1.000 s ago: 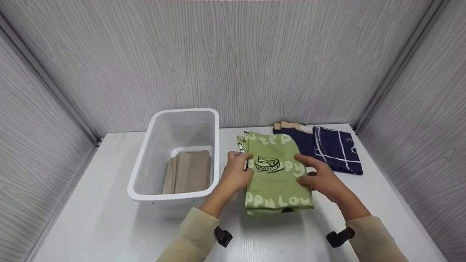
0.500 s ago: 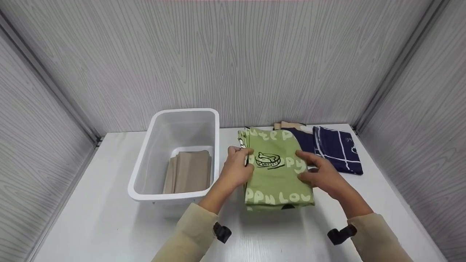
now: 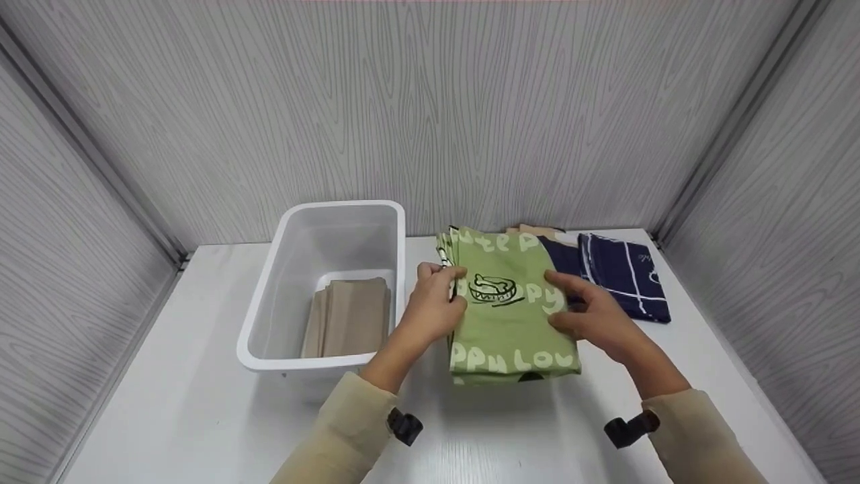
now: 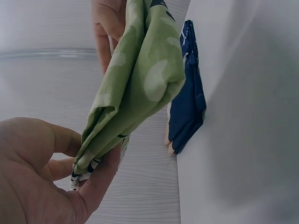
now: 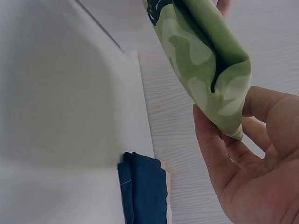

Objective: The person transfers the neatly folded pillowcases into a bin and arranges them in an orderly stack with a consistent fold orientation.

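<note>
A folded green cloth (image 3: 504, 329) with pale lettering and a drawn bone in a bowl is held up off the table between both hands. My left hand (image 3: 433, 306) grips its left edge, where the layers of the fold show. On the opposite edge, my right hand (image 3: 594, 316) pinches it between thumb and fingers. In the left wrist view the cloth (image 4: 140, 79) hangs clear of the table, fingers on both its faces. The right wrist view shows the thumb and fingertips against the cloth's corner (image 5: 229, 102).
To the left stands a white plastic bin (image 3: 252, 336) with folded beige cloth (image 3: 356, 316) inside. Folded navy cloth (image 3: 625, 275) with white lines lies at the back right, next to another navy and tan folded cloth (image 3: 537, 232). Grey wood-grain walls (image 3: 430, 121) enclose the white table (image 3: 168, 390).
Both hands have lifted the green cloth slightly up and away from me. It covers a little more of the navy and tan cloth behind. The bin stays put.
</note>
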Demonstrator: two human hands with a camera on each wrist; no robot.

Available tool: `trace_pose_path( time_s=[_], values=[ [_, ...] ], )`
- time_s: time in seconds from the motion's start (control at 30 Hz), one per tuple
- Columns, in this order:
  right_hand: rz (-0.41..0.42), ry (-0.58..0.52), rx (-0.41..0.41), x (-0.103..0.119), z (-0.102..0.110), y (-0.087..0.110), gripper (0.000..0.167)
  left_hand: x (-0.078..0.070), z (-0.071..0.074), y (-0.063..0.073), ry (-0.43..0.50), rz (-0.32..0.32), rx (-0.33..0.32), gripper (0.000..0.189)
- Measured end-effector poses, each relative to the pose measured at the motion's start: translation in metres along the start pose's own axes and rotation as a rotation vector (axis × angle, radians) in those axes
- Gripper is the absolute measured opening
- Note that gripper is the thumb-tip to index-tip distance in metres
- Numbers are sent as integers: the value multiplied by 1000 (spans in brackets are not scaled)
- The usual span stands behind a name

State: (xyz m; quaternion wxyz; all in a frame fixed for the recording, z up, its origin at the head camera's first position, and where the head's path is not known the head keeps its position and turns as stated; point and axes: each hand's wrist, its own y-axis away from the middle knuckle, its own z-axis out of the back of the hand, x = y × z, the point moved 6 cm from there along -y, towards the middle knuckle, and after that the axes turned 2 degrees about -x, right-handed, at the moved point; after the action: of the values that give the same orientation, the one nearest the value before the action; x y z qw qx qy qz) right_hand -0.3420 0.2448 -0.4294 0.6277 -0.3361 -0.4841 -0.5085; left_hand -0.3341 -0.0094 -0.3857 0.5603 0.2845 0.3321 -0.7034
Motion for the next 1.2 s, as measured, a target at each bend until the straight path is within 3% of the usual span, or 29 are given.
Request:
trace_pose_path(
  time_s=[1.2],
  values=[
    [58,44,-28,39,-5,-3,73,-15,36,6,-1,-37,-91,50]
  ],
)
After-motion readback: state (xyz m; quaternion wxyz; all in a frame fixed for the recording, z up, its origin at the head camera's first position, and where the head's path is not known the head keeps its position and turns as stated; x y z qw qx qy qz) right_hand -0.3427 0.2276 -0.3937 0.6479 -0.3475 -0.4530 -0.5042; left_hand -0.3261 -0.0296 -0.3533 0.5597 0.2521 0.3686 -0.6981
